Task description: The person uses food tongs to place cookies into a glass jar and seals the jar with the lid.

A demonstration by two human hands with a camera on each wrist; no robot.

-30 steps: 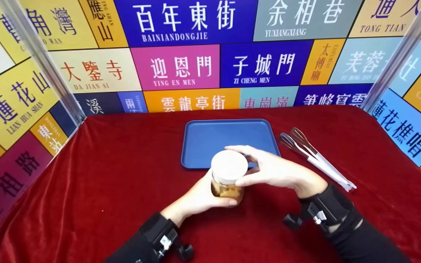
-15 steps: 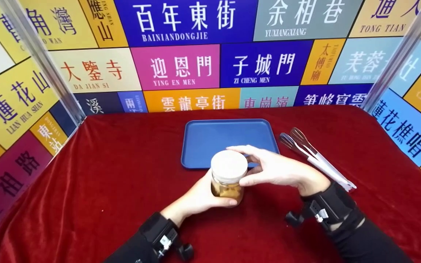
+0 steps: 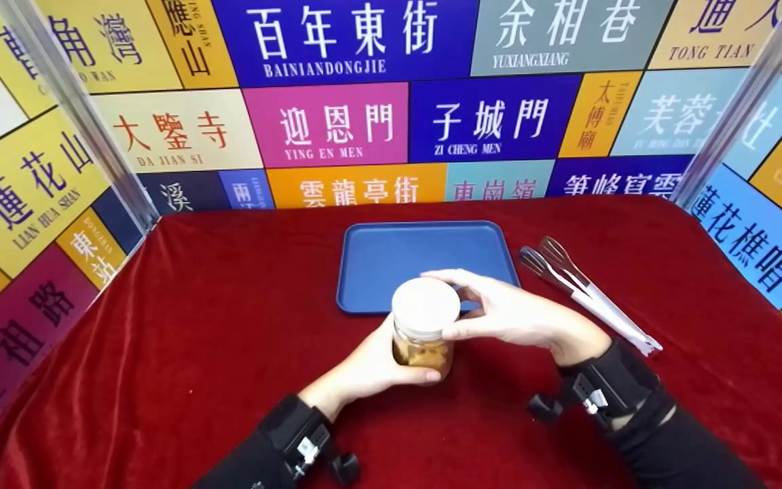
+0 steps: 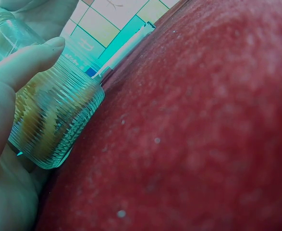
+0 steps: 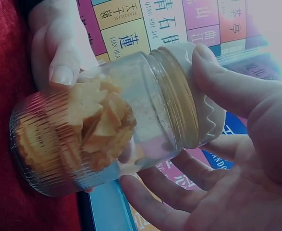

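A clear ribbed glass jar with a white scalloped lid stands on the red cloth in front of the tray. Piped, golden cookies fill roughly its lower half. My left hand grips the jar low on its body, thumb across the near side, as the left wrist view also shows on the ribbed glass. At the lid, my right hand has its thumb on the near edge and its fingers round the far side. The lid sits on the jar's mouth.
Behind the jar lies a blue tray. Tongs with white handles and dark slotted heads rest to its right. A red cloth covers the table, and panels of printed signs stand behind and at both sides.
My right thumb slid slightly right along the lid's near edge, then back a little, and the right wrist shifted slightly. The left hand and jar stayed in place.
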